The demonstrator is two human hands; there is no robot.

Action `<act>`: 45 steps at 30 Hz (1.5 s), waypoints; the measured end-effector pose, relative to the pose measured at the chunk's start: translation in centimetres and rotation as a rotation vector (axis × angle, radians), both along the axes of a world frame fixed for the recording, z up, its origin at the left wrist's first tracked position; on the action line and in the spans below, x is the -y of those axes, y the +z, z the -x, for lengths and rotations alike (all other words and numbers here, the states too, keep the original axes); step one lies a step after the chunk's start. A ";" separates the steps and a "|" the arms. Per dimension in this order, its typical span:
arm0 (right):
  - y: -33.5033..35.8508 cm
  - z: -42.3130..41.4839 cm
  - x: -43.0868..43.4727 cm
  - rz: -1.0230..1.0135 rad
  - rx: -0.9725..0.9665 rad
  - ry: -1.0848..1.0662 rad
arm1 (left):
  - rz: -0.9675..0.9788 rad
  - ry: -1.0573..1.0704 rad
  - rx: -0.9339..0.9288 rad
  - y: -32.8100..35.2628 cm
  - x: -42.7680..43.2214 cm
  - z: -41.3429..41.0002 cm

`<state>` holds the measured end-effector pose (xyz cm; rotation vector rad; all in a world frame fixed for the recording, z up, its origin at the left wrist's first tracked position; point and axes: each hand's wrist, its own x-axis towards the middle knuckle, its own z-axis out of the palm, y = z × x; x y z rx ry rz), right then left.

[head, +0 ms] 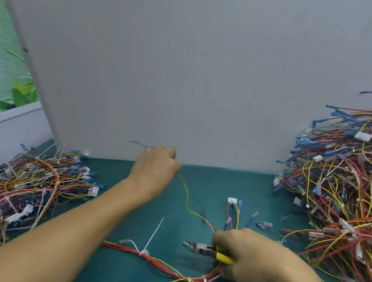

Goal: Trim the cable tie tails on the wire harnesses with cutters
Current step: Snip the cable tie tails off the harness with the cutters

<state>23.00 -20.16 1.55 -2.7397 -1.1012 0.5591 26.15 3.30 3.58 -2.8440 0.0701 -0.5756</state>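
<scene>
Right hand [251,261] is gripping the yellow-handled cutters [208,250], left hand [155,167] is closed on a yellow wire [186,194] beyond them; harness [161,262] lies just below the cutters on the desk [210,181], tie tails [153,235] untrimmed. Risk: that taut wire drags the harness, so the blades nick insulation

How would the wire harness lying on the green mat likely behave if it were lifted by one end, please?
Probably floppy: the wire harness already lies in loose curves. Likely light, being thin wires. Its long white cable tie tails stick out, so it may snag the wire pile nearby.
</scene>
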 end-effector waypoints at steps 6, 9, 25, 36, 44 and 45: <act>0.9 -0.4 0.9 -0.070 -0.098 -0.002 | 0.323 0.073 -0.233 -2.9 -1.3 2.3; 1.3 -1.1 1.7 -0.285 -0.102 -0.059 | 0.388 0.129 -0.043 -1.9 -4.0 6.2; -5.2 -2.2 -0.6 -0.194 0.468 -0.400 | 0.489 0.745 -0.288 -5.6 -10.3 14.8; -5.1 -2.8 0.3 -0.099 0.301 -0.489 | 0.450 0.671 -0.231 -5.6 -8.5 14.2; -4.9 -2.8 0.4 -0.097 0.253 -0.494 | 0.437 0.197 0.328 -1.4 -5.6 14.8; -4.9 -2.8 0.4 -0.098 0.249 -0.494 | 0.450 0.103 0.359 -0.9 -5.0 14.5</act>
